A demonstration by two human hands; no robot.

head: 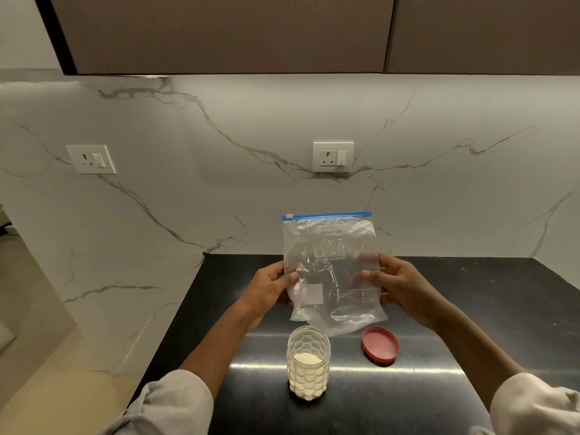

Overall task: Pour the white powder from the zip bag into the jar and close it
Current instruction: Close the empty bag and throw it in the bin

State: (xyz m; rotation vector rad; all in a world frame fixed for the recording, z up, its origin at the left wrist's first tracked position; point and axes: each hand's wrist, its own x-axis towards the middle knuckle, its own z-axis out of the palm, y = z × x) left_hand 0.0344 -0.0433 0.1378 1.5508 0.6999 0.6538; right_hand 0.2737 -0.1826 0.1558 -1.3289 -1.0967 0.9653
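Observation:
A clear zip bag (pixel 329 262) with a blue zip strip on top and a handwritten label is held upright above the black counter. It looks empty apart from a little white residue. My left hand (pixel 270 288) pinches its left edge and my right hand (pixel 397 285) pinches its right edge. Below the bag, a clear patterned jar (pixel 308 362) stands open on the counter, about half full of white powder. Its red lid (pixel 380 345) lies to the jar's right, tilted on the counter.
The black counter (pixel 470 324) ends on the left in a drop to the floor. A marble wall rises behind it with two sockets (pixel 332 157). Brown cupboards (pixel 235 32) hang overhead.

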